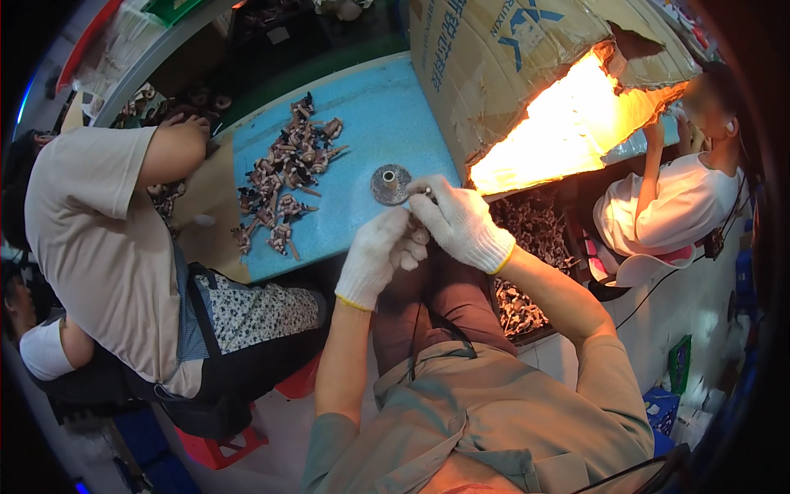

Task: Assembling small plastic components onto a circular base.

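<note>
Presently the right hand [461,222], in a white knit glove, pinches a small part against the round grey metal disc fixture [390,184] just ahead of it. The left hand [378,253], gloved, curls closed beneath; its contents cannot be told. Risk: the part may slip and roll off the blue foam-topped bench [370,115]. Beyond, left, lies a heap of small brown parts [284,185].

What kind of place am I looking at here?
Probably a small workshop for hand assembly or sorting. Several people sit close around a blue worktable strewn with a pile of small brownish parts, a bin of similar parts stands beside it, and the person's hands wear white work gloves.
</note>
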